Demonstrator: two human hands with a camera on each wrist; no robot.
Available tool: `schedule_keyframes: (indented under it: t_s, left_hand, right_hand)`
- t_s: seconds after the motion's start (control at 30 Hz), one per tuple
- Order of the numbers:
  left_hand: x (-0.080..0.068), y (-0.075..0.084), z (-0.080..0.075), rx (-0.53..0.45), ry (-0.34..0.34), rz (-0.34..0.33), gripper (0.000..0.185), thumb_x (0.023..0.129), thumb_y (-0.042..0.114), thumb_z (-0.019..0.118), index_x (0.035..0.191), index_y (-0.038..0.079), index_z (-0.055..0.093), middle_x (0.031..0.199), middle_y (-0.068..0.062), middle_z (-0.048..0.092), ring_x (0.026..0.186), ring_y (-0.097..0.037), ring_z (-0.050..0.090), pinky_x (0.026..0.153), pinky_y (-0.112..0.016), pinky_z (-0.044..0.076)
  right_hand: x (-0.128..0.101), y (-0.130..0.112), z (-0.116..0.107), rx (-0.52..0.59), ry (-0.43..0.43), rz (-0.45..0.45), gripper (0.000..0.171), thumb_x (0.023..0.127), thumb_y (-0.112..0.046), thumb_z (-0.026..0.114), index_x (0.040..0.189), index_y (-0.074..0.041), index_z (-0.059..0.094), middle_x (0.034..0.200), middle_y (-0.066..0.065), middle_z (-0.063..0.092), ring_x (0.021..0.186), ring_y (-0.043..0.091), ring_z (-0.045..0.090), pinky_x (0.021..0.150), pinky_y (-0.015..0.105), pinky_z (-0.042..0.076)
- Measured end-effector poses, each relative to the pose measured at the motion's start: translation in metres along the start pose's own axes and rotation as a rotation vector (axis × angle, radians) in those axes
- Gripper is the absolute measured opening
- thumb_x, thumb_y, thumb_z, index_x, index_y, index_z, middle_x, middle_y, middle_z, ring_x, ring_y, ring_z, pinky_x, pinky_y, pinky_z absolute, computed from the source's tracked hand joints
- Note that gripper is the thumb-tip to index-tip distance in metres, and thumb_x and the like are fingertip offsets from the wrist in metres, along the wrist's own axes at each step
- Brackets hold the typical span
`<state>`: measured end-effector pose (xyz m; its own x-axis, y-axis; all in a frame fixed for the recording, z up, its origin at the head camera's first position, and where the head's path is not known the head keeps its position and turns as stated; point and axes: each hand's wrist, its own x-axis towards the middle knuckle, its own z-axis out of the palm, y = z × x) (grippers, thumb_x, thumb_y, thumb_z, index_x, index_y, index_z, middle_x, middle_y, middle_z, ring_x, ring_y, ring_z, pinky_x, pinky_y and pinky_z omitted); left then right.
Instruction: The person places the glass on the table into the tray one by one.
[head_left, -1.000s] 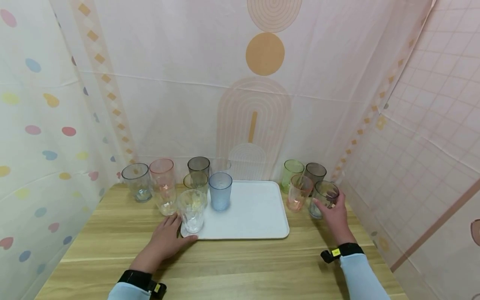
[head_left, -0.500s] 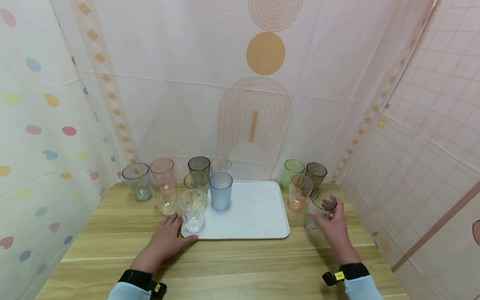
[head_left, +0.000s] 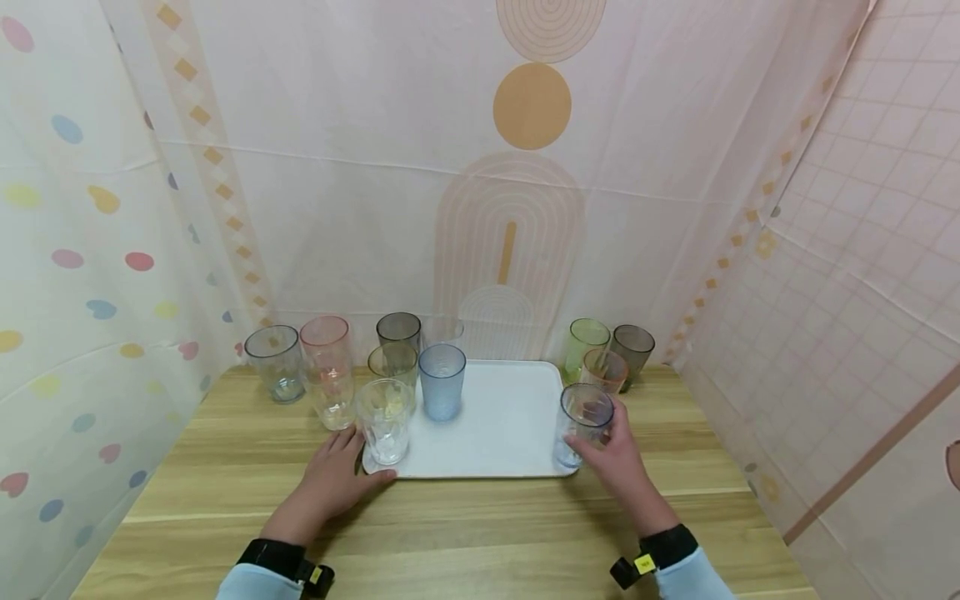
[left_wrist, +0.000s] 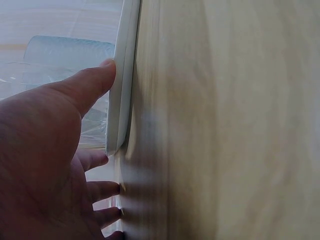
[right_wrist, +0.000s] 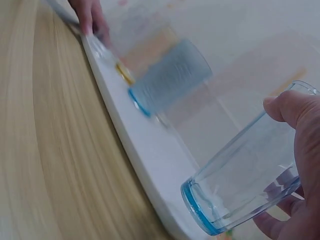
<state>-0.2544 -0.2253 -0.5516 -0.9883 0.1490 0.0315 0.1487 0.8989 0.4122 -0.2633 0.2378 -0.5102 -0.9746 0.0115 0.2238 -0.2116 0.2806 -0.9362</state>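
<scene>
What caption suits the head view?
Right hand holds a clear glass over the white tray.

This looks like a makeshift recording booth rather than a lived-in room. Patterned cloth sheets (head_left: 525,167) hang as walls close around a small wooden desk (head_left: 465,525): pastel dots on the sheet left of the desk, arches and circles behind it, a pink grid to its right. On the desk sit only a white tray (head_left: 502,425) and coloured plastic tumblers (head_left: 324,367) grouped beside it, laid out like props.
</scene>
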Motion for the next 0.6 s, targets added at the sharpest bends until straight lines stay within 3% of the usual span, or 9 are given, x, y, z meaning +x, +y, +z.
schedule_keyframes:
  t_s: [0.27,0.6]
  left_hand:
    - [-0.001,0.0,-0.001,-0.021,0.011,-0.004,0.114,0.093,0.069,0.078,0.161,-0.015,0.042,0.168,-0.042,0.034,0.154,-0.066,0.028,0.124,-0.078,0.027]
    - [-0.001,-0.001,0.001,-0.014,0.009,-0.001,0.116,0.093,0.072,0.077,0.16,-0.015,0.043,0.168,-0.042,0.034,0.155,-0.066,0.027,0.125,-0.078,0.026]
  right_hand:
    - [0.013,-0.011,0.051,0.02,-0.118,-0.146,0.086,0.095,-0.006,0.089,0.163,-0.001,0.036,0.153,0.025,0.06,0.144,0.042,0.056,0.12,0.062,0.044]
    - [0.02,-0.027,0.108,0.048,-0.274,-0.122,0.086,0.097,-0.014,0.088,0.164,-0.008,0.035,0.156,0.019,0.059,0.148,0.035,0.054,0.125,0.061,0.04]
